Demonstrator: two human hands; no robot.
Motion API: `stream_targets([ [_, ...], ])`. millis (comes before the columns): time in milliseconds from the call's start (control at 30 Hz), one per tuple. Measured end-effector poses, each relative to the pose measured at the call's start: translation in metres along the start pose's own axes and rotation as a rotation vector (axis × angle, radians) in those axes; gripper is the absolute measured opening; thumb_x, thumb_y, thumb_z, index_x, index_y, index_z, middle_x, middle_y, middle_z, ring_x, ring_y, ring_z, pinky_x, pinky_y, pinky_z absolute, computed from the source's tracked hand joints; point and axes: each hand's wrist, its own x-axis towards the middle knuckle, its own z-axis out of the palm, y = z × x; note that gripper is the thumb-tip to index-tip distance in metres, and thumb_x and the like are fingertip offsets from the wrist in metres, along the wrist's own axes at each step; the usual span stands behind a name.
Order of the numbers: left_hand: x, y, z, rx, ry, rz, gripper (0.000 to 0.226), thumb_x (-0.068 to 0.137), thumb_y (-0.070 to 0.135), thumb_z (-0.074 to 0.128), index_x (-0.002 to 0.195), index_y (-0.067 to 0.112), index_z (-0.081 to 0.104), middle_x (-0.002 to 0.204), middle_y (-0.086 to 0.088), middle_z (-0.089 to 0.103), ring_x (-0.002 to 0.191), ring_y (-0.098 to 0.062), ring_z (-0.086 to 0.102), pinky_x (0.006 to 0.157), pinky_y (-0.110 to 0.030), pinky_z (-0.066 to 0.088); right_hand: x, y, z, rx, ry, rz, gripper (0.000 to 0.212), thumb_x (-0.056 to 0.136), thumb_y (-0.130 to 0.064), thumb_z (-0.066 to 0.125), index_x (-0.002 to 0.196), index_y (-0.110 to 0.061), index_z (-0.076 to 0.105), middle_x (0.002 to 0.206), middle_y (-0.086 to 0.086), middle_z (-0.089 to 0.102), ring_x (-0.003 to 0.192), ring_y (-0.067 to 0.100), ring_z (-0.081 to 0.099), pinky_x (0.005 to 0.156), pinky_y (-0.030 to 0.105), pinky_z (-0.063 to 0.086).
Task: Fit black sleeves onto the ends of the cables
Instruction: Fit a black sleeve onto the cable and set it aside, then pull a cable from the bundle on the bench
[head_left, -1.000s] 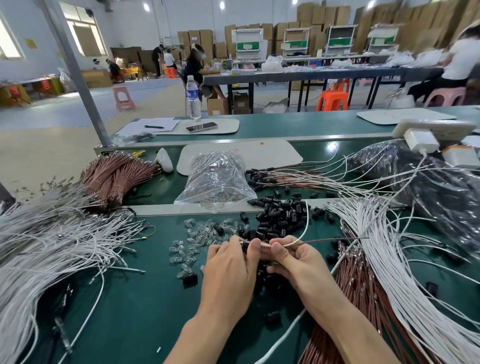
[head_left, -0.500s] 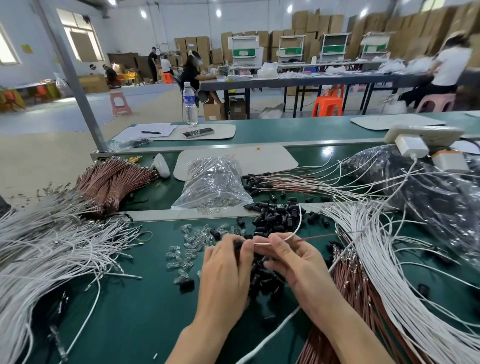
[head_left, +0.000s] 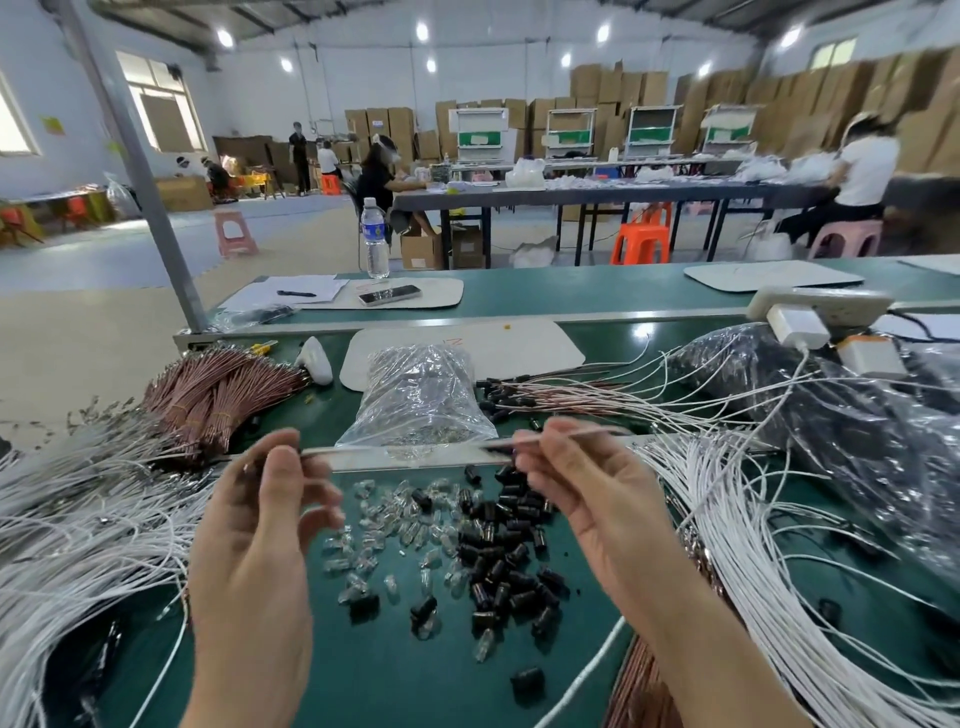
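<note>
From the head camera, my right hand (head_left: 587, 499) is raised above the green surface (head_left: 389, 675), thumb and forefinger pinching a thin brown cable (head_left: 582, 432) that runs off to the right. My left hand (head_left: 254, 530) is raised well apart from it with its fingers curled. It is too blurred to tell whether it has hold of anything. The black sleeves (head_left: 498, 566) lie heaped mid-surface between my hands, touching scattered clear caps (head_left: 384, 519). White cables (head_left: 78, 530) crowd the left edge.
</note>
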Motion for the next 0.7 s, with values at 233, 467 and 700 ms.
stream_targets([
  [233, 0.080, -0.001, 0.095, -0.145, -0.126, -0.328, 0.017, 0.101, 0.025, 0.057, 0.105, 0.012, 0.067, 0.084, 0.001, 0.075, 0.068, -0.010, 0.069, 0.057, -0.024, 0.057, 0.078, -0.095, 0.005, -0.181, 0.002, -0.288, 0.022, 0.087, -0.015, 0.068, 0.107, -0.006, 0.072, 0.101, 0.013, 0.077, 0.093, 0.021, 0.075, 0.078, 0.021, 0.060],
  [467, 0.113, -0.068, 0.154, 0.140, -0.263, -0.688, 0.030, 0.106, 0.019, 0.052, 0.128, 0.000, 0.049, 0.115, -0.017, 0.062, 0.083, -0.023, 0.066, 0.054, -0.028, 0.061, 0.123, -0.066, -0.087, -0.368, 0.201, 0.290, 0.037, 0.095, -0.014, 0.067, 0.125, 0.003, 0.055, 0.119, 0.030, 0.064, 0.105, 0.030, 0.071, 0.106, 0.034, 0.051],
  [700, 0.071, -0.092, 0.131, 0.651, -0.678, -0.609, 0.020, 0.107, 0.020, 0.047, 0.112, 0.007, 0.061, 0.094, -0.008, 0.068, 0.061, -0.012, 0.065, 0.055, -0.024, 0.058, 0.101, -0.038, -0.122, -0.216, 0.183, 0.122, 0.033, 0.093, -0.015, 0.067, 0.123, -0.005, 0.060, 0.112, 0.016, 0.075, 0.099, 0.024, 0.075, 0.083, 0.028, 0.061],
])
